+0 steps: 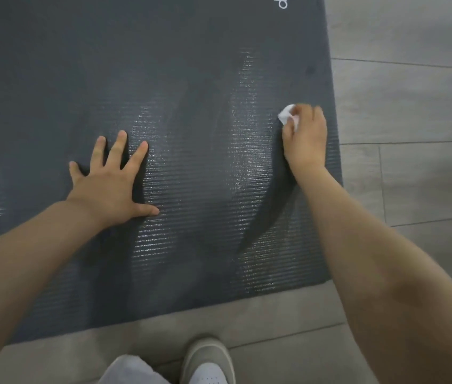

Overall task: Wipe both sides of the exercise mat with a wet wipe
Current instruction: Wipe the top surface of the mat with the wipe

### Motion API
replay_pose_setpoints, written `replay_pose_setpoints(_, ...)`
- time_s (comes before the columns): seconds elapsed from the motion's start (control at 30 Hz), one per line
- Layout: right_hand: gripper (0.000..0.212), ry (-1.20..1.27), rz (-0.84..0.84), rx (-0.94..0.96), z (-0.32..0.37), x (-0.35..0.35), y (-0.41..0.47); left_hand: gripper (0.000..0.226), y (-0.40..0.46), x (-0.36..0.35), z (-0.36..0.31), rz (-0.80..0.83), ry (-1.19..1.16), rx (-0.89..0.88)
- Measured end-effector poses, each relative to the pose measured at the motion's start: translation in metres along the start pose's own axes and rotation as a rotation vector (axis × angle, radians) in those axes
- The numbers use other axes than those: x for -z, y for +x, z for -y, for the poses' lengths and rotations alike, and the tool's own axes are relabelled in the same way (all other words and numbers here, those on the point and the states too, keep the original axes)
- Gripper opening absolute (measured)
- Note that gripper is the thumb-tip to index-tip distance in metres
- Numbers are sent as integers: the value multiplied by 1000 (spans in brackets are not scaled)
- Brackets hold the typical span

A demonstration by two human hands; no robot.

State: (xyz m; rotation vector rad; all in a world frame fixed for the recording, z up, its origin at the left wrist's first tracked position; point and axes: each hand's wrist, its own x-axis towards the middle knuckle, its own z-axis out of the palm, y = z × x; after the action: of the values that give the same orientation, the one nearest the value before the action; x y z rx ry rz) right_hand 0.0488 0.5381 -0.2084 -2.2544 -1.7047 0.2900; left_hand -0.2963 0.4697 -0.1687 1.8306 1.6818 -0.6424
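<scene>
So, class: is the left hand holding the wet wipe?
No, the left hand lies flat on the mat; the right hand grips the wet wipe.

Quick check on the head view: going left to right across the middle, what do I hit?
Left hand flat on the mat → wet streaks → wipe → right hand gripping it → mat's right edge → floor.
</scene>
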Motion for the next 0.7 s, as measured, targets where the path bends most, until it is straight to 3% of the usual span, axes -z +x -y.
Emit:
replay_pose_setpoints(0.13, 21, -101, -120, -468, -76, 34, -135, 128, -1, 0, 2, 20, 4, -8)
replay_pose_setpoints(0.2, 32, -69, -119, -691, -93, 47, -218, 129, 0, -2, 1, 17, -1, -4)
replay_pose_setpoints(0.3, 29, 86, -247, -918, -86, 41, -231, 130, 2, -1, 1, 11, 3, -8)
replay_pose_setpoints(0.4, 24, 185, -273, -770, -49, 21, -139, 130, 4, 0, 1, 20, 37, -9)
replay_pose_setpoints(0.57, 25, 95, 6, -143, 31, -6, 43, 128, 3, 0, 4, 9, 56, -19)
replay_pose_setpoints(0.63, 27, -2, 64, -97, 28, -7, 69, 128, 4, 2, 6, 20, 71, -22)
replay_pose_setpoints(0.7, 26, 10, -11, -247, 1, 1, 48, 127, 3, 3, 7, 22, 69, -29)
